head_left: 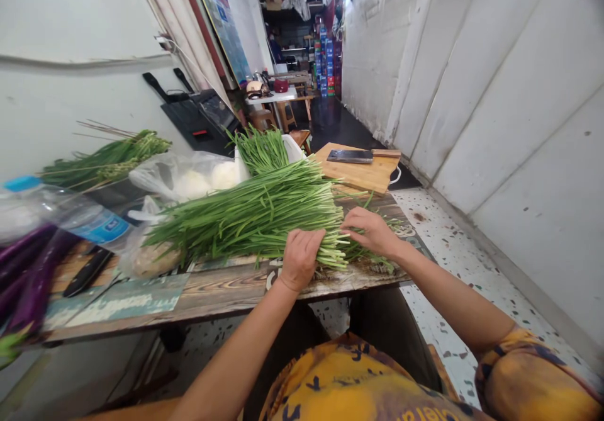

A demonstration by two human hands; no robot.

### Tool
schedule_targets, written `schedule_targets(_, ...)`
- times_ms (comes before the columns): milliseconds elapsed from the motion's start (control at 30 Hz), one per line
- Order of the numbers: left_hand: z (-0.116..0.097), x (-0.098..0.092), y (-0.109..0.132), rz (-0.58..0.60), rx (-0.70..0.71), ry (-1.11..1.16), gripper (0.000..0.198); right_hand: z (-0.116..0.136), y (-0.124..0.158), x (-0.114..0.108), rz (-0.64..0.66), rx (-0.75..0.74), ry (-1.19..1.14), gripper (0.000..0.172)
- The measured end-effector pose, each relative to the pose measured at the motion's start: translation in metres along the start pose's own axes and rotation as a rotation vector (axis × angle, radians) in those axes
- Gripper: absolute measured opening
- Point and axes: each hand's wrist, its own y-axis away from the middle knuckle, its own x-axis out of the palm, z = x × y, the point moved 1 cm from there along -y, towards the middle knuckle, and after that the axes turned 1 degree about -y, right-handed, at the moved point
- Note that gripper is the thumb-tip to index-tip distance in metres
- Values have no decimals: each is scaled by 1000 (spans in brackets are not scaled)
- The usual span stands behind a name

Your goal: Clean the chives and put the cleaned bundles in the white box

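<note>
A big heap of garlic chives (255,210) lies across the table, its pale stem ends pointing right. My left hand (302,256) is closed over the near side of the heap, fingers curled round the stems close to their ends. At the tips of the stems, my right hand (370,231) is closed in a pinch on chive ends. Loose trimmings (377,260) are scattered beneath and beside the right hand. Behind the heap, more chives (262,150) stand in a white container (293,148).
A cleaver (350,156) rests on a wooden cutting board (361,174) at the back right. To the left are eggplants (35,282), a black-handled knife (87,273), a water bottle (89,219), bagged white vegetables (202,182) and a green bundle (108,160). A white wall (509,94) runs along the right.
</note>
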Motion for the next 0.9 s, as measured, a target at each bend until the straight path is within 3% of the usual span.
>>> schedule_targets(133, 1, 1, 1, -40, -15, 36, 28, -2, -7, 13, 45, -71, 54, 21)
schedule_targets(300, 1, 2, 1, -79, -14, 47, 25, -1, -17, 28, 76, -94, -104, 20)
schedule_targets(433, 0, 0, 0, -74, -26, 38, 25, -10, -17, 24, -37, 194, -154, 25)
schedule_targets(533, -1, -1, 1, -96, -13, 33, 27, -25, -14, 12, -96, 444, 42, 26)
schedule_targets(633, -1, -2, 1, -96, -2, 27, 27, -35, -15, -2, -20, 527, 332, 30)
schedule_targets(700, -2, -2, 1, -89, 3, 9, 27, -36, -18, -8, 55, 573, 439, 43)
schedule_targets(800, -2, -1, 0, -68, 17, -26, 26, -27, -25, -9, 173, 441, 374, 51)
schedule_targets(900, -3, -1, -1, -51, 30, -31, 25, -12, -30, -1, 357, 114, 84, 32)
